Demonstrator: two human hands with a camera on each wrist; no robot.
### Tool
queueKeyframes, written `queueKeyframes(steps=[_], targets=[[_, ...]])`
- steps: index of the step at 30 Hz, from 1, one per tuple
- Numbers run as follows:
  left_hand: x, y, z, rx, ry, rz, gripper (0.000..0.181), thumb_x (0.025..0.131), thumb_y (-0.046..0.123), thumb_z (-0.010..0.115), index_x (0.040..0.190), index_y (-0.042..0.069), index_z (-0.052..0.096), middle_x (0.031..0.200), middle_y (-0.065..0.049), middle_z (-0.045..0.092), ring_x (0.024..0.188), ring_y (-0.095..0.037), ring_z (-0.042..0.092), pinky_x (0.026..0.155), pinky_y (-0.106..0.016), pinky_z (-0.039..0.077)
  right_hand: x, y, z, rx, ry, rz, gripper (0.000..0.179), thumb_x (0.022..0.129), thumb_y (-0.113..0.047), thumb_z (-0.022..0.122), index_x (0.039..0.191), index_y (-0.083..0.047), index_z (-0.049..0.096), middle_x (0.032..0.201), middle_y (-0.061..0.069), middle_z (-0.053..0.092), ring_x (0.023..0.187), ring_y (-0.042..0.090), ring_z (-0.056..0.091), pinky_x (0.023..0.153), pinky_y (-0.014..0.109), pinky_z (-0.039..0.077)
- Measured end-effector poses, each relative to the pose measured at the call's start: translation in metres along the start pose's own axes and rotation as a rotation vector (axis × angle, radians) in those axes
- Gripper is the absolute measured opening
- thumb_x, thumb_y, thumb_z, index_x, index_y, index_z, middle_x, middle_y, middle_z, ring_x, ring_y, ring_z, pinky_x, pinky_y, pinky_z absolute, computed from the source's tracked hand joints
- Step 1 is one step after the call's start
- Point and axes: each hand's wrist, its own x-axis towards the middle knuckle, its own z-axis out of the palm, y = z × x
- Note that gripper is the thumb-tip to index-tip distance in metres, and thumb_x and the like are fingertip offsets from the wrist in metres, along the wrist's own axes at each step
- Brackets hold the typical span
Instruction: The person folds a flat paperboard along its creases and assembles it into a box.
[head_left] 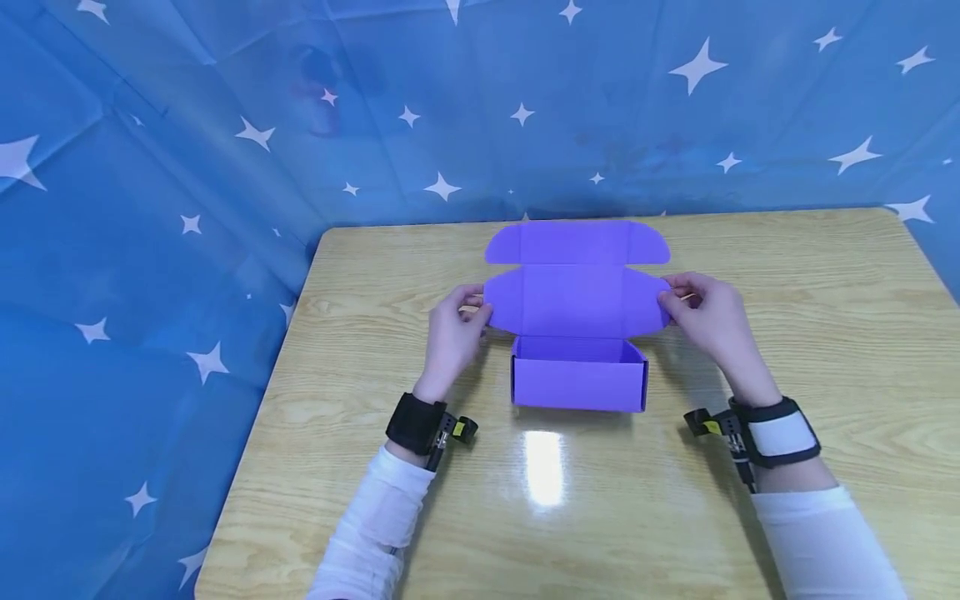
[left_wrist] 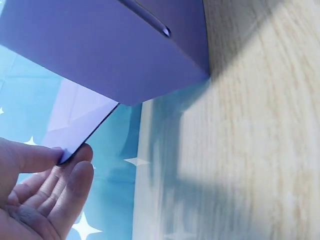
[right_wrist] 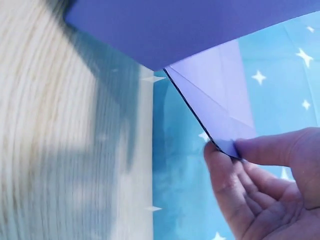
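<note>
A purple cardboard box (head_left: 579,385) stands on the table with its lid (head_left: 573,300) raised and folded back, side flaps spread. My left hand (head_left: 453,333) pinches the lid's left side flap (head_left: 503,302) between thumb and fingers. On the other side my right hand (head_left: 705,315) pinches the right side flap (head_left: 645,302) the same way. Both wrist views show a thumb on the inner face of a flap and fingers behind its dark edge. Beyond the lid panel extends a front tuck flap (head_left: 573,242) with rounded ears. Most of the box's inside is hidden behind its front wall.
The wood-grain table (head_left: 360,367) reaches back to a blue curtain (head_left: 480,108) printed with white stars. Each wrist wears a black strap with a small camera. A bright light reflection lies on the tabletop in front of the box.
</note>
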Motion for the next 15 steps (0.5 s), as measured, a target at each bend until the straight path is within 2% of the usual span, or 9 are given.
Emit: queueKeyframes(steps=[5,9,11,15], targets=[[0.001,0.004,-0.003,-0.017,0.034,0.070,0.030,0.099,0.002,0.068,0.128,-0.005,0.068,0.112,-0.025,0.074,0.090,-0.044,0.076,0.069,-0.021,0.062,-0.001,-0.005,0.001,0.044,0.119,-0.056,0.031,0.102,-0.015,0.063,0.122,0.008,0.071,0.103,0.027,0.072,0.069,-0.020,0.050,0.057,0.007,0.044],[0.001,0.007,-0.005,-0.043,0.037,0.112,0.026,0.099,0.001,0.067,0.125,-0.005,0.068,0.110,-0.025,0.074,0.091,-0.048,0.075,0.068,-0.014,0.057,-0.002,-0.009,0.003,0.099,0.201,-0.090,0.027,0.102,-0.012,0.064,0.119,0.007,0.072,0.101,0.024,0.073,0.071,-0.022,0.052,0.063,0.001,0.044],[0.002,0.007,-0.005,-0.049,0.042,0.129,0.024,0.099,0.001,0.067,0.122,-0.004,0.068,0.109,-0.025,0.074,0.092,-0.049,0.075,0.068,-0.012,0.054,-0.002,-0.010,0.005,0.128,0.237,-0.106,0.026,0.101,-0.012,0.065,0.118,0.006,0.072,0.097,0.014,0.074,0.073,-0.022,0.054,0.067,-0.002,0.045],[0.003,0.007,-0.006,-0.051,0.062,0.155,0.020,0.100,0.003,0.068,0.118,-0.003,0.070,0.108,-0.024,0.075,0.095,-0.046,0.076,0.070,-0.012,0.052,-0.005,-0.013,0.008,0.174,0.297,-0.129,0.022,0.099,-0.010,0.068,0.115,0.005,0.074,0.087,-0.020,0.066,0.075,-0.020,0.057,0.068,-0.002,0.047]])
